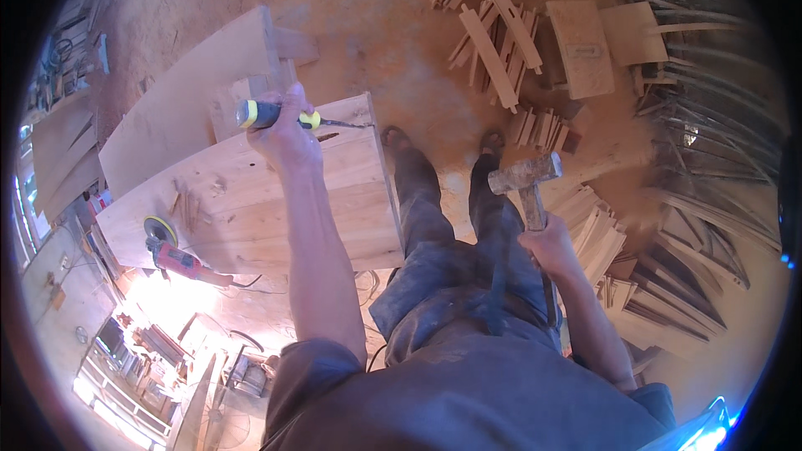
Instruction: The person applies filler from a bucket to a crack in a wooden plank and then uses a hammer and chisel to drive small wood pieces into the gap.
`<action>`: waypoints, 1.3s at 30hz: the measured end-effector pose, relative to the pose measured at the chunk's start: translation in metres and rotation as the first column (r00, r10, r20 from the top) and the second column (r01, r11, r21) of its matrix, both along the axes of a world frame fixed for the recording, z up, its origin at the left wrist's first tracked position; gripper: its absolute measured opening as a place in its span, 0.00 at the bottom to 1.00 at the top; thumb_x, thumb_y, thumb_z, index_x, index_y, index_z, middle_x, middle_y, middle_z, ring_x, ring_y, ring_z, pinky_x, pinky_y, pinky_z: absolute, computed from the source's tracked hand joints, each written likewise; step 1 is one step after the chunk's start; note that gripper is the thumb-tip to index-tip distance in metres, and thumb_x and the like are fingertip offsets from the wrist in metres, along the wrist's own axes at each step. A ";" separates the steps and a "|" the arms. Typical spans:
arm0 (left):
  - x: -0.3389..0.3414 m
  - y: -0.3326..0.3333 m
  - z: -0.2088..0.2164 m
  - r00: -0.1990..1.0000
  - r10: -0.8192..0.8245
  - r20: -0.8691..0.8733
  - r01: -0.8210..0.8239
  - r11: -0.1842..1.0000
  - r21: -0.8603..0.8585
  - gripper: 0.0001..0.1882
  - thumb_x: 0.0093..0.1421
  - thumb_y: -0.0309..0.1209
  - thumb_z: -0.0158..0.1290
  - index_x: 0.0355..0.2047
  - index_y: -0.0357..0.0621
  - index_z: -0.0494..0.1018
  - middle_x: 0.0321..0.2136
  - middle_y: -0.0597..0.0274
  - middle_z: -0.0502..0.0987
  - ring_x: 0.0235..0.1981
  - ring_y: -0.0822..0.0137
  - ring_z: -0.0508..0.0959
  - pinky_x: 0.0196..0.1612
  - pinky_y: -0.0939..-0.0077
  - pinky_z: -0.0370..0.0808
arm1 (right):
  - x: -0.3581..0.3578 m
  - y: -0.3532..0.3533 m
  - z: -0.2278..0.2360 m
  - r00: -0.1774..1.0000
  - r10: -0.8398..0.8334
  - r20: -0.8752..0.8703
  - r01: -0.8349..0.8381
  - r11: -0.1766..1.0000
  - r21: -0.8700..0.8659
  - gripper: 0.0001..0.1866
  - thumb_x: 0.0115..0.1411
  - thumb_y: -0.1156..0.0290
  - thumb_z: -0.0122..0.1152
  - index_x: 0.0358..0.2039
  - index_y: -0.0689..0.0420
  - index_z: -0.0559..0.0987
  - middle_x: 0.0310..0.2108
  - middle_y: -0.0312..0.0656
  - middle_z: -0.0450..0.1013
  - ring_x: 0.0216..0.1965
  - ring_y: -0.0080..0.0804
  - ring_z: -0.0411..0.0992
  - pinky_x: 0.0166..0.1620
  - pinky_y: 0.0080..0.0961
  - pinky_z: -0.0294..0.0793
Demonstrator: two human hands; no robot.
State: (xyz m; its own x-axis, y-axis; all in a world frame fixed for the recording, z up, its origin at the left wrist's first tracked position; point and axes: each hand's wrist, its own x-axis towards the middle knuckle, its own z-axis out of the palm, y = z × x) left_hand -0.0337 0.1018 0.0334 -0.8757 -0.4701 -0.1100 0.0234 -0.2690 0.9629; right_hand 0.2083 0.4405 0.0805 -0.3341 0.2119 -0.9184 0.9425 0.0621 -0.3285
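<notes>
My left hand (288,132) is closed round the yellow-and-dark handle of a chisel (263,114). The chisel's thin blade points right, over a wide wooden panel (334,200), its tip close to the panel's right-hand edge. A dark elongated slot (331,137) shows in the wood just below the blade. Whether the tip touches the wood, I cannot tell. In my right hand (551,244) is a hammer (525,174), gripped by its handle with the blocky head up, in front of my legs and apart from the chisel.
A red angle grinder (188,264) with a round disc rests on the panel's left end near some wood chips (185,207). Another large panel (196,75) lies beyond. Stacked wood strips (501,42) and boards (581,46) lie on the dusty floor; more timber (677,292) lines the right.
</notes>
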 end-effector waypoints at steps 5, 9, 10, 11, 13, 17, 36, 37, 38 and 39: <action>0.002 0.001 -0.001 0.998 -0.041 -0.049 0.041 0.999 0.008 0.14 0.52 0.14 0.65 0.29 0.42 0.70 0.23 0.62 0.74 0.20 0.67 0.75 0.24 0.71 0.73 | -0.023 -0.002 0.007 0.998 -0.003 -0.055 0.002 1.000 -0.027 0.10 0.51 0.77 0.64 0.27 0.57 0.69 0.18 0.35 0.67 0.15 0.22 0.65 0.18 0.24 0.63; 0.001 0.015 0.000 0.997 -0.037 -0.068 0.034 0.999 -0.039 0.13 0.53 0.14 0.64 0.26 0.43 0.71 0.21 0.62 0.74 0.18 0.68 0.74 0.22 0.72 0.73 | -0.029 0.000 0.008 0.995 -0.009 -0.096 0.007 1.000 -0.020 0.10 0.51 0.76 0.63 0.28 0.57 0.69 0.18 0.34 0.67 0.15 0.21 0.65 0.19 0.24 0.63; 0.001 0.016 -0.002 0.997 -0.031 -0.066 0.028 0.999 -0.040 0.13 0.53 0.14 0.64 0.25 0.43 0.71 0.20 0.62 0.74 0.18 0.68 0.74 0.22 0.73 0.72 | -0.032 0.000 0.008 0.996 0.000 -0.094 -0.002 1.000 -0.021 0.10 0.51 0.76 0.64 0.28 0.57 0.69 0.18 0.34 0.67 0.15 0.21 0.65 0.19 0.24 0.63; 0.000 0.016 -0.004 0.997 -0.019 -0.069 0.015 0.999 -0.050 0.13 0.53 0.14 0.64 0.25 0.43 0.71 0.20 0.62 0.75 0.18 0.69 0.74 0.22 0.74 0.72 | -0.035 -0.001 0.011 0.996 0.008 -0.092 -0.010 1.000 -0.023 0.10 0.51 0.76 0.64 0.28 0.56 0.69 0.18 0.34 0.67 0.15 0.21 0.65 0.19 0.24 0.63; -0.002 0.018 -0.002 0.997 0.005 -0.077 -0.010 0.998 -0.067 0.13 0.53 0.14 0.63 0.25 0.43 0.70 0.21 0.62 0.75 0.18 0.70 0.74 0.22 0.75 0.72 | -0.040 -0.003 0.015 0.995 0.030 -0.099 -0.030 1.000 -0.001 0.10 0.52 0.75 0.64 0.28 0.56 0.69 0.18 0.34 0.67 0.16 0.21 0.65 0.19 0.24 0.63; 0.005 0.036 0.010 0.996 -0.065 -0.056 0.053 0.978 -0.203 0.13 0.54 0.16 0.63 0.24 0.44 0.70 0.22 0.64 0.75 0.19 0.73 0.74 0.23 0.77 0.71 | -0.048 -0.005 0.021 0.989 0.101 -0.111 -0.089 0.991 0.103 0.09 0.53 0.74 0.64 0.31 0.60 0.73 0.21 0.34 0.69 0.20 0.21 0.67 0.25 0.25 0.67; 0.024 0.028 -0.016 0.977 -0.134 -0.166 0.076 0.946 -0.315 0.06 0.55 0.21 0.61 0.29 0.42 0.74 0.28 0.66 0.75 0.31 0.70 0.76 0.38 0.71 0.75 | -0.233 -0.125 0.119 0.058 0.890 -0.453 -0.557 0.406 0.725 0.09 0.54 0.76 0.60 0.37 0.56 0.76 0.25 0.52 0.78 0.32 0.56 0.78 0.37 0.48 0.77; 0.023 0.026 -0.014 0.985 -0.103 -0.139 0.060 0.957 -0.285 0.06 0.55 0.21 0.61 0.27 0.42 0.74 0.26 0.66 0.75 0.31 0.70 0.76 0.36 0.72 0.75 | -0.234 -0.127 0.119 0.052 0.880 -0.473 -0.559 0.418 0.716 0.10 0.54 0.74 0.61 0.38 0.57 0.76 0.25 0.53 0.78 0.32 0.57 0.78 0.38 0.49 0.77; 0.016 0.024 -0.013 0.993 -0.051 -0.103 0.017 0.951 -0.308 0.06 0.54 0.20 0.60 0.25 0.42 0.73 0.26 0.66 0.75 0.30 0.70 0.75 0.34 0.73 0.74 | -0.236 -0.129 0.120 0.046 0.869 -0.493 -0.562 0.430 0.706 0.11 0.54 0.73 0.62 0.40 0.57 0.77 0.25 0.53 0.77 0.32 0.59 0.78 0.38 0.50 0.77; 0.005 0.022 -0.013 0.998 0.004 -0.066 -0.026 0.943 -0.333 0.07 0.54 0.19 0.60 0.24 0.41 0.72 0.25 0.66 0.75 0.29 0.71 0.75 0.33 0.74 0.73 | -0.238 -0.130 0.123 0.059 0.867 -0.495 -0.555 0.441 0.706 0.12 0.54 0.73 0.62 0.41 0.57 0.77 0.25 0.54 0.77 0.32 0.59 0.78 0.38 0.50 0.77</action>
State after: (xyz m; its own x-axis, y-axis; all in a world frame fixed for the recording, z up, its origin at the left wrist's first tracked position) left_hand -0.0286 0.1243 0.0203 -0.8684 -0.4832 0.1109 0.0890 0.0682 0.9937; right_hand -0.0299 0.3101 0.2039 -0.8996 -0.4100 -0.1505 -0.2514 0.7679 -0.5892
